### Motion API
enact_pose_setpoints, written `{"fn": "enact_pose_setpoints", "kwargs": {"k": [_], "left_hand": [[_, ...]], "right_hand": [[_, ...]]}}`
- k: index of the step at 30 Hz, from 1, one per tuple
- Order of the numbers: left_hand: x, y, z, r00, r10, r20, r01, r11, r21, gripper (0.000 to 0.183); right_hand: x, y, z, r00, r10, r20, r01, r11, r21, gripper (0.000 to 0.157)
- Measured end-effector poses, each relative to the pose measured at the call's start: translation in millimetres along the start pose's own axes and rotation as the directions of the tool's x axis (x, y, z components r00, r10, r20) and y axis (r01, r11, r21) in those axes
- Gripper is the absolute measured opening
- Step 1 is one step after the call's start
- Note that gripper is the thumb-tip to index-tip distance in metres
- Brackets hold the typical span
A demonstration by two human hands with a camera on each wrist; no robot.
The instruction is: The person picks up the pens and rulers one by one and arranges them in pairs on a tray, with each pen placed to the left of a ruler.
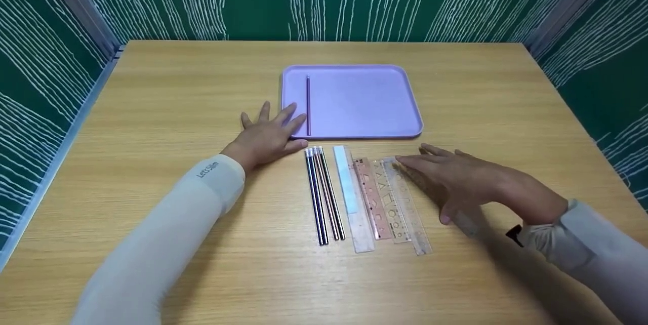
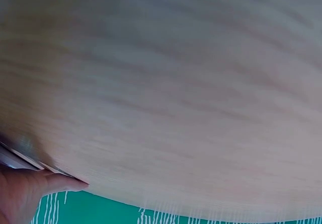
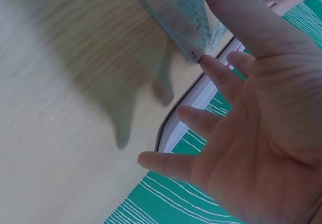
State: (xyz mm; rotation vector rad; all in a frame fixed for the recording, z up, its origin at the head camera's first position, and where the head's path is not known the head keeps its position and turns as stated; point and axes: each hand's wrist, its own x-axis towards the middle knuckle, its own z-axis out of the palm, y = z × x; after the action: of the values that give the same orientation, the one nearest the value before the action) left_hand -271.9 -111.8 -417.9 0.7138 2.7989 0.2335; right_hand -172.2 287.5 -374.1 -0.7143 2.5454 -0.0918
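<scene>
My left hand (image 1: 268, 137) lies spread at the near left corner of a purple tray (image 1: 362, 99), its fingertips over the rim. One dark pencil (image 1: 309, 107) lies upright along the tray's left side, close by those fingertips. Below the thumb, several striped pencils (image 1: 324, 196) lie side by side on the table. My right hand (image 1: 460, 175) hovers with extended fingers beside the rightmost clear ruler (image 1: 412, 213), fingertips near its top end. Left of that ruler lie a yellowish stencil ruler (image 1: 392, 203), a pink stencil ruler (image 1: 372, 198) and a clear ruler with a light blue strip (image 1: 346, 178).
The wooden table (image 1: 167, 97) extends around the tray and the row of rulers. Green walls with white streaks (image 1: 354, 1) stand behind it and at both sides. In the right wrist view, the tray's edge (image 3: 176, 126) shows past the fingers.
</scene>
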Motion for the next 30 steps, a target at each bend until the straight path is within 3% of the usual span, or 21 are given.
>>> {"fn": "enact_pose_setpoints", "kwargs": {"k": [11, 20, 23, 30], "left_hand": [[-0.4, -0.4, -0.5, 1.000, 0.022, -0.011, -0.022, 1.000, 0.001, 0.078], [-1.4, 1.0, -1.3, 1.000, 0.022, -0.019, -0.022, 1.000, 0.003, 0.077], [-1.2, 1.6, -1.1, 1.000, 0.019, -0.019, -0.019, 1.000, -0.001, 0.077], [0.1, 1.1, -0.2, 1.000, 0.014, -0.017, -0.014, 1.000, 0.009, 0.078]], "right_hand": [[-6.8, 0.0, 4.8, 0.987, -0.109, -0.116, 0.107, 0.994, -0.023, 0.143], [-15.4, 6.2, 7.5, 0.982, -0.132, -0.135, 0.134, 0.991, 0.007, 0.120], [-21.9, 9.1, 6.3, 0.984, -0.143, -0.104, 0.148, 0.988, 0.038, 0.118], [-31.4, 14.5, 8.7, 0.996, -0.070, 0.051, 0.071, 0.997, -0.016, 0.129]]}}
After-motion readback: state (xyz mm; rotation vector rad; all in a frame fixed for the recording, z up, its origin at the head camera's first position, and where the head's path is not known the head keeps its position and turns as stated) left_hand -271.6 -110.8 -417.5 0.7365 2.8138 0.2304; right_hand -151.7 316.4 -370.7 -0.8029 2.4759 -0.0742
